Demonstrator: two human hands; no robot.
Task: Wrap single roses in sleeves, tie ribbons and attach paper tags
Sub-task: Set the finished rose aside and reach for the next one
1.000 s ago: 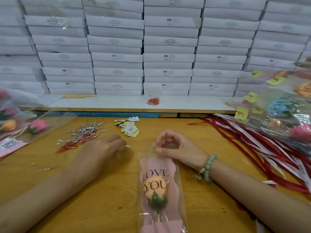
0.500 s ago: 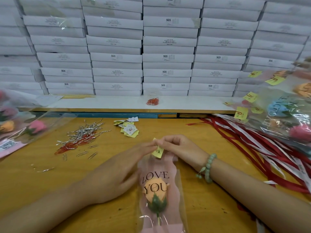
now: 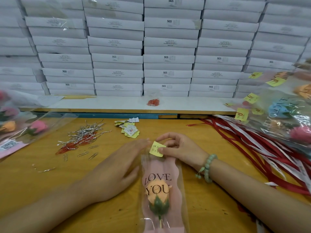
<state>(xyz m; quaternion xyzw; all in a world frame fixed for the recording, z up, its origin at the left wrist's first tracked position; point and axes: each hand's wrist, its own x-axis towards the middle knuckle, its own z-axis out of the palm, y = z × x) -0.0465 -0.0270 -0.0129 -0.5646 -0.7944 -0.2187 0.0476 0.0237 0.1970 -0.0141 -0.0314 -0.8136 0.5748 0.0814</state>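
Right grip (image 3: 178,147) is pinching a yellow paper tag (image 3: 157,148) between thumb and fingertips at the top edge of the sleeve (image 3: 170,167). Left grip (image 3: 117,169), blurred, is lying with fingers straight, its tips just beside the tag at 9 o'clock. White boxes (image 3: 168,47) are standing stacked across 12 o'clock. The wooden surface (image 3: 42,190) is carrying the rest. The clear sleeve, printed LOVE YOU, is lying at 6 o'clock with an orange rose (image 3: 158,190) inside, bloom pointing to 12. One pile of wrapped roses (image 3: 286,115) is lying at 2 o'clock. Red and white ribbons (image 3: 252,140) are trailing at 3, silver twist ties (image 3: 87,133) at 10, loose tags (image 3: 130,129) at 11, and paper clips (image 3: 84,153) are sitting near the ties.
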